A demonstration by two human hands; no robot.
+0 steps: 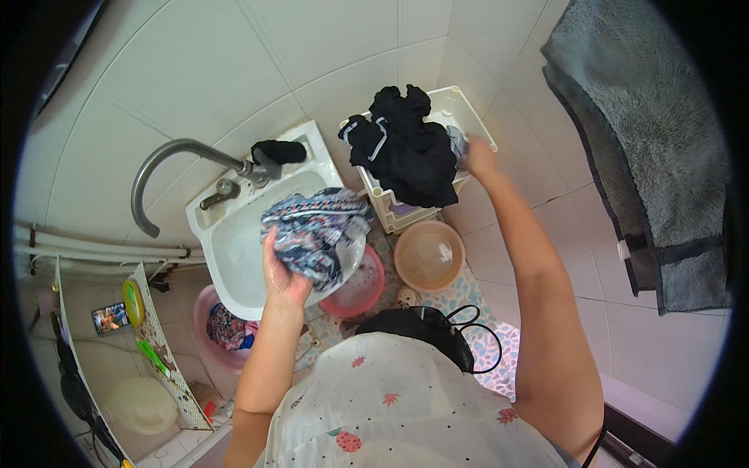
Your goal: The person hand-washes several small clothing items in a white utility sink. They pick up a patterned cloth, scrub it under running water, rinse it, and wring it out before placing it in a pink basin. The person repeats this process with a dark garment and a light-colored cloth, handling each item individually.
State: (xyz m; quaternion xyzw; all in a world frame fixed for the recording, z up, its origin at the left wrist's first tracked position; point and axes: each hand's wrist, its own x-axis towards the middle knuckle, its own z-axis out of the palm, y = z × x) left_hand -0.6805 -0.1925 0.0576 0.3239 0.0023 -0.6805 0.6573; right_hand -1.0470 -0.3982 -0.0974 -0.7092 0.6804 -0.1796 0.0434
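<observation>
My left hand (285, 279) holds a bunched, wet-looking patterned cloth (316, 228) over the white ceramic sink (237, 275). To the right, my right hand (477, 155) grips a light grey cloth (455, 142) at the edge of a pile of black clothing (409, 158). That pile lies on a white plastic rack (468, 117). A curved metal faucet (175, 146) rises at the back of the sink, with a black cloth item (281, 152) beside its base. The fingertips of my right hand are partly hidden.
Below the sink's front edge stands a pink basin (374, 292) of sudsy water. A peach basin (430, 256) of water is on the floor by the rack. Another pink basin (202, 327) holds clothes. A grey towel (649, 117) hangs at right; shelving (169, 345) stands left.
</observation>
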